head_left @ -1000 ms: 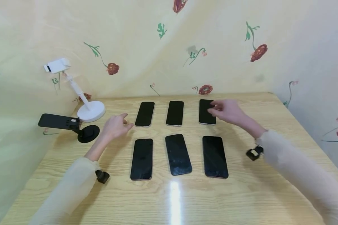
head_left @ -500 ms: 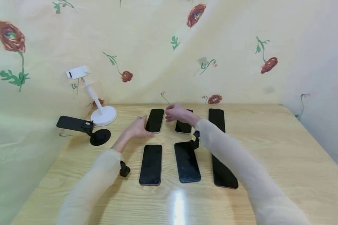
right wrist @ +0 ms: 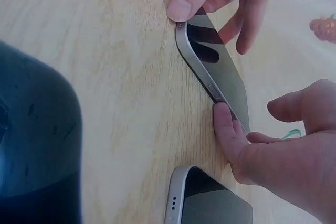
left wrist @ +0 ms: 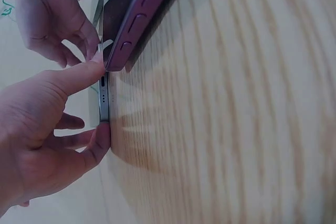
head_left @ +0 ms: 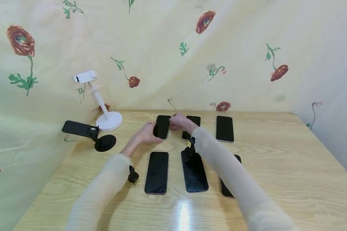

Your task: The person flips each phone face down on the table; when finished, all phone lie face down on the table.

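Note:
A black-screened smartphone (head_left: 162,125) with a pale frame lies at the back left of the table. My left hand (head_left: 146,133) pinches it, thumb at the bottom corner and fingers along the left side. From the other side, my right hand (head_left: 178,121) touches the phone's right edge with its fingers, while its thumb stands apart in the right wrist view. Beside them lies the back middle smartphone (head_left: 194,119), partly hidden by the right hand and wrist. A purple-edged smartphone (left wrist: 139,22) looms close in the left wrist view.
The third back smartphone (head_left: 224,129) lies to the right. In front are the left smartphone (head_left: 157,173), a slanted middle one (head_left: 195,173) and a right one (head_left: 227,190), mostly under the right sleeve. A white phone stand (head_left: 109,121) and a black phone stand (head_left: 105,143) stand at left.
My right hand has left the back right phone and crossed left to the back left one. The left hand has closed in on that same phone. The head view has shifted.

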`<state>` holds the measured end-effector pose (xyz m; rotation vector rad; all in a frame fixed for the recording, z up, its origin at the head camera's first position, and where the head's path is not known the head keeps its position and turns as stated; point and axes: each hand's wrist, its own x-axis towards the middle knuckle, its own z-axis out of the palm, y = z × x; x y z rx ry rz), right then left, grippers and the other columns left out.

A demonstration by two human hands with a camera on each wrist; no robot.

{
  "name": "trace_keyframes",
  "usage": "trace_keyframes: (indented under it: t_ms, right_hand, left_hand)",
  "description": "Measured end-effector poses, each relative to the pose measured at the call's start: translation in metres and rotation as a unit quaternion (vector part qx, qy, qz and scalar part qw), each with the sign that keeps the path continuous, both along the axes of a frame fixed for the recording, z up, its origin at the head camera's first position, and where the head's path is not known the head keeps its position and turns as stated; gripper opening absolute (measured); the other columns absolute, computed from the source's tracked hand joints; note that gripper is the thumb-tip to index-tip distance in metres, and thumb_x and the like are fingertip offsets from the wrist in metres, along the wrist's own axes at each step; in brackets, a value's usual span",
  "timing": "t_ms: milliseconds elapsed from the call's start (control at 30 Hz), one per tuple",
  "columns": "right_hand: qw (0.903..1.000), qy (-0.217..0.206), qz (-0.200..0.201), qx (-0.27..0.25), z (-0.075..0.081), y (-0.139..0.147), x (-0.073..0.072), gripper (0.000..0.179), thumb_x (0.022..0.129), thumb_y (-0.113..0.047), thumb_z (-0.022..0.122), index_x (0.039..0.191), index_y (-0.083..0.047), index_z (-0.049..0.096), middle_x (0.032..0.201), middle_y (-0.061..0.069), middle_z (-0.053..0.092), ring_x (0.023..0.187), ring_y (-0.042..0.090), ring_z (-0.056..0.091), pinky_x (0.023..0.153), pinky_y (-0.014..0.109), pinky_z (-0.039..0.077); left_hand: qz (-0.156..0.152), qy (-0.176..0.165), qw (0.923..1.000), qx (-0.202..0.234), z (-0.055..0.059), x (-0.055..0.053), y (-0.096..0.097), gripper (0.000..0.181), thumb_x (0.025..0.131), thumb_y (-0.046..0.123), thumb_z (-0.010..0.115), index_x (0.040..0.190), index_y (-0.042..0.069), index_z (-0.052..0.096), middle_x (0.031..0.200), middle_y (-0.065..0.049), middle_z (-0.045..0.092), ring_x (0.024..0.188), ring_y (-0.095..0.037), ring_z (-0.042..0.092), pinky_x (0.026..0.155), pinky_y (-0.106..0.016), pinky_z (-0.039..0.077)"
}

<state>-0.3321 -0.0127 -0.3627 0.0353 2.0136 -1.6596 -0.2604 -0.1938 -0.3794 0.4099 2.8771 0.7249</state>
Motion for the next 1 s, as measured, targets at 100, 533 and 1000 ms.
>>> trace_keyframes:
  t_ms: [100, 533, 1000]
  right_hand:
    - [0.9999, 0.011, 0.004, 0.011, -0.003, -0.002, 0.000, 0.046, 0.097, 0.005, 0.044, 0.143, 0.009, 0.038, 0.122, 0.020, 0.047, 0.104, 0.028, 0.053, 0.093, 0.039, 0.051]
    - [0.9981, -0.014, 0.054, 0.024, -0.001, 0.004, -0.006, 0.011, 0.100, 0.004, 0.045, 0.091, -0.002, 0.047, 0.074, 0.003, 0.041, 0.067, 0.015, 0.053, 0.072, 0.027, 0.049]
    - [0.9971, -0.015, 0.074, 0.006, -0.005, 0.010, -0.007, 0.058, 0.096, 0.011, 0.049, 0.150, 0.004, 0.031, 0.119, 0.016, 0.051, 0.078, 0.019, 0.055, 0.075, 0.028, 0.050]
  left_hand:
    - [0.003, -0.004, 1.0000, -0.006, 0.000, 0.001, -0.001, 0.098, 0.082, 0.029, 0.083, 0.153, -0.009, 0.027, 0.139, -0.029, 0.040, 0.118, -0.036, 0.047, 0.104, -0.045, 0.039]
    - [-0.015, -0.015, 0.9996, -0.019, 0.000, -0.002, 0.001, 0.090, 0.086, 0.029, 0.081, 0.153, -0.004, 0.033, 0.132, -0.025, 0.038, 0.113, -0.033, 0.046, 0.101, -0.041, 0.040]
    - [-0.012, -0.021, 0.9995, -0.021, -0.001, -0.004, -0.002, 0.088, 0.087, 0.030, 0.080, 0.153, -0.004, 0.033, 0.134, -0.024, 0.037, 0.116, -0.033, 0.046, 0.102, -0.041, 0.039]
